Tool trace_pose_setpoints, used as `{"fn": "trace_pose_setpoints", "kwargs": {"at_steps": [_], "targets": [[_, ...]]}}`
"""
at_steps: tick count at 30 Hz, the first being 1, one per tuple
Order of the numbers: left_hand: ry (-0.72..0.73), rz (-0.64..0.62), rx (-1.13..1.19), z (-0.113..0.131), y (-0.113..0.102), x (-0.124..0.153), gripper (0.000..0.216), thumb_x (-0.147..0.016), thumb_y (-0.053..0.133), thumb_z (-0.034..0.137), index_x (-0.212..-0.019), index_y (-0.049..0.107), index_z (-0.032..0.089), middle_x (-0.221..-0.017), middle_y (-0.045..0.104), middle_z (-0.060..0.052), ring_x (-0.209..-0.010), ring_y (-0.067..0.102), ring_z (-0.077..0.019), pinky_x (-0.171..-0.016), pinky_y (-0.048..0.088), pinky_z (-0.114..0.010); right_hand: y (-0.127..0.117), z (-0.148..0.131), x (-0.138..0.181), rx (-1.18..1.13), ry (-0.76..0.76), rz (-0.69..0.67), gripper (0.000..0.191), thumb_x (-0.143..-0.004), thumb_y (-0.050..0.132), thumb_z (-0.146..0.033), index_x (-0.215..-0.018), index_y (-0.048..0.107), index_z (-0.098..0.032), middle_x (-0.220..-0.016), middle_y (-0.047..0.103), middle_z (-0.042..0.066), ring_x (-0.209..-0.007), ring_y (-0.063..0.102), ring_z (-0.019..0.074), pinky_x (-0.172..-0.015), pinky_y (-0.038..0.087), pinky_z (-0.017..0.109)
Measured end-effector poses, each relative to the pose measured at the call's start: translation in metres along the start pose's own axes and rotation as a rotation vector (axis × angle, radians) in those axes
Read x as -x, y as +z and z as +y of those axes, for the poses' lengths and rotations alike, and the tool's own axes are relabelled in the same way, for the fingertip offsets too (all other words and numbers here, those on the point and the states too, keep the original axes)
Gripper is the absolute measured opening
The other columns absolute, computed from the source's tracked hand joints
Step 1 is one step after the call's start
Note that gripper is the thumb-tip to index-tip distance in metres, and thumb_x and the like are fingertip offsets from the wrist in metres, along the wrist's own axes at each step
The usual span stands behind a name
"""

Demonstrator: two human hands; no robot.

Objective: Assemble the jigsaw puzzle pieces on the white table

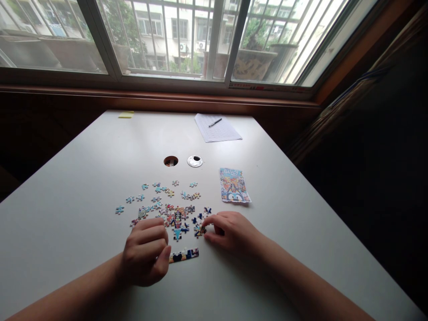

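Small jigsaw pieces [178, 218] lie in a loose spread on the white table, several of them blue, orange or dark. My right hand [234, 232] comes in from the right, thumb and forefinger bent around a dark multicoloured jigsaw piece [199, 230] at the right side of the spread. Curled into a loose fist, my left hand [147, 252] rests at the lower left of the pieces; whatever is inside its fingers is hidden. Beside its thumb lies a joined strip of jigsaw pieces [185, 255], its left end covered by that hand.
A colourful picture sheet [233, 185] lies right of the pieces. Farther back are a round hole [170, 161] in the table and a silvery round cover [195, 161]. Papers [217, 131] with a pen [215, 122] and a yellow note [126, 114] lie near the window.
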State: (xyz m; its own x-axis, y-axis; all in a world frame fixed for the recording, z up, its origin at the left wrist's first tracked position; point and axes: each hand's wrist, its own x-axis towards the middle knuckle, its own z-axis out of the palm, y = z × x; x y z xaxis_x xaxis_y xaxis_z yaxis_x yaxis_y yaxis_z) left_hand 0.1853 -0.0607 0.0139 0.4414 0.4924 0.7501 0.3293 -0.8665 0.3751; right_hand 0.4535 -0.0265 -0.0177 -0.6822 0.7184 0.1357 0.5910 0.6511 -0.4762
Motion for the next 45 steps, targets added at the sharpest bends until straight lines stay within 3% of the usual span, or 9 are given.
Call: {"fn": "trace_pose_setpoints", "kwargs": {"at_steps": [45], "targets": [[-0.006,-0.005,0.01,-0.0014,-0.0003,-0.0001,0.027,-0.077,0.049,-0.002,-0.064,0.041,0.02,-0.054,0.047,0.0,-0.053,0.04,-0.014,-0.055,0.038,-0.029,0.0002,0.0002,0.0002,-0.011,0.015,-0.01,0.018,-0.086,0.07,-0.024,-0.104,0.071,-0.024,-0.071,0.067,-0.001,-0.065,0.059,0.0146,-0.065,0.038,0.025]]}}
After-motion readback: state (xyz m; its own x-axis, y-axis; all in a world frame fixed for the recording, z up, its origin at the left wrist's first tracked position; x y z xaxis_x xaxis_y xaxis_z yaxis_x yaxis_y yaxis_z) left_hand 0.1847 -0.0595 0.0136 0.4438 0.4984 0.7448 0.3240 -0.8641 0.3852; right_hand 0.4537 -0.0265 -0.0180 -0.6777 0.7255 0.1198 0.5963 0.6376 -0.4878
